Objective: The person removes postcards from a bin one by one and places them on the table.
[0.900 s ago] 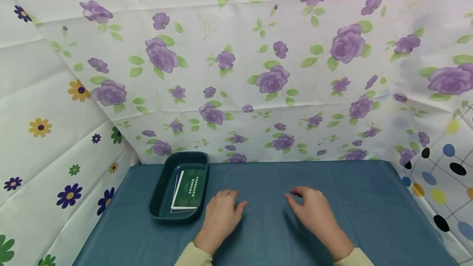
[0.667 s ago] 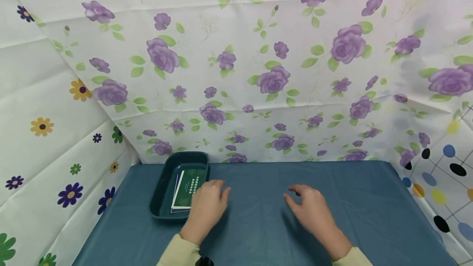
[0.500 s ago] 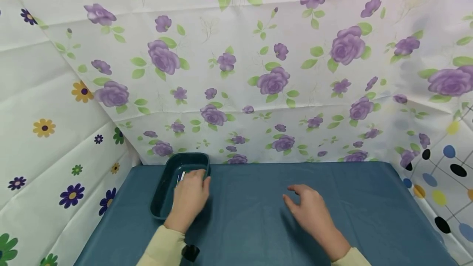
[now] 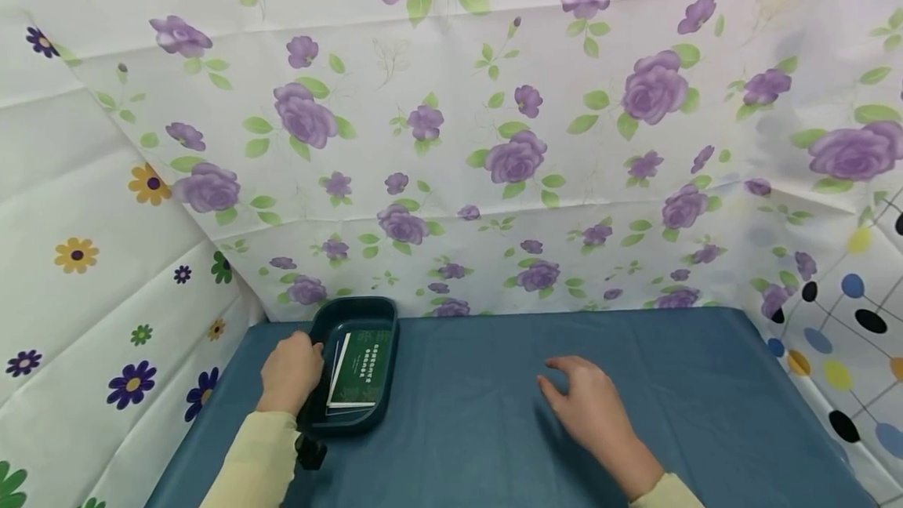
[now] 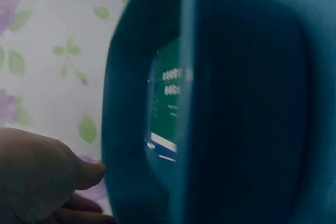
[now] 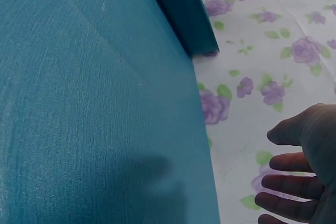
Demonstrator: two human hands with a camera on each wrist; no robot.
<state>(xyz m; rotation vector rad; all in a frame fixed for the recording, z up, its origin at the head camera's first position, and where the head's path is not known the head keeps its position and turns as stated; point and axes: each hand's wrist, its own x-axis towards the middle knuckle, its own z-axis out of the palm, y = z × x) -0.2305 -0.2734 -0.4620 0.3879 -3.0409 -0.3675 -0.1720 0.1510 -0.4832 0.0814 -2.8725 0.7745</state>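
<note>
A dark teal tray (image 4: 384, 406) stands at the left of the table against the floral backdrop. Inside it lies a small stack of flat printed cards, a green one with white lettering (image 4: 360, 371) on top. My left hand (image 4: 291, 371) is at the tray's left side, its thumb tip right at the rim in the left wrist view; the other fingertips are partly hidden behind the tray (image 5: 241, 98). My right hand (image 4: 591, 406) hovers over the table at right, palm inward, fingers loosely bent and apart, holding nothing; the right wrist view shows its spread fingers (image 6: 289, 184).
A blue cloth (image 4: 466, 414) covers the table. White floral sheeting (image 4: 466, 139) rises behind the tray, with flowered sheeting (image 4: 106, 296) at left and dotted sheeting (image 4: 846, 351) at right. A small black device (image 4: 310, 451) sits at my left wrist.
My left hand has passed leftward over the tray from its right side to its left rim, uncovering the cards again. The right hand has stayed nearly still. The head view has shifted slightly.
</note>
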